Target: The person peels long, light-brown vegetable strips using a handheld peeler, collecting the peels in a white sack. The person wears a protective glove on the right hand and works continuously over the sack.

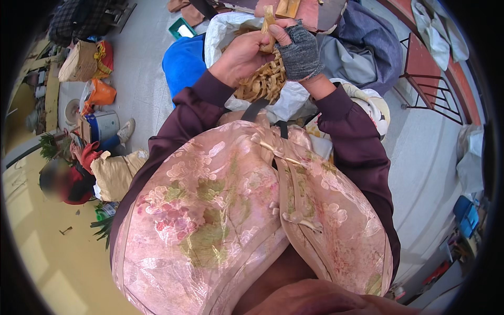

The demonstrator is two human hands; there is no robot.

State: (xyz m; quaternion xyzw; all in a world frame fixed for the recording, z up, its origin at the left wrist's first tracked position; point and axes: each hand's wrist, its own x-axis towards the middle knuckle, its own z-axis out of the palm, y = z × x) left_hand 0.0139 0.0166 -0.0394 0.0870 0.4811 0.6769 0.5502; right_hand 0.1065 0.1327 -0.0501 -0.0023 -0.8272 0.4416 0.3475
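A tan, folded strip of dried plant fibre (268,29) stands up between my two hands. My left hand (246,55) is bare and pinches the lower part of the strip between thumb and fingers. On its other side my right hand (301,51), in a grey fingerless knit glove, grips it with the thumb, its fingers partly hidden. Beneath both hands lies a heap of similar strips (262,84), many of them folded or braided, inside a white woven sack (224,25) with its mouth spread wide.
A pinkish board (311,15) bearing a small wooden block (287,8) stands just beyond my hands. Blue cloth (181,65) lies left of the sack, grey-blue cloth (366,47) right. A green tray (182,29) and red metal-framed chair (425,71) rest on the floor. Another person (71,183) sits far left.
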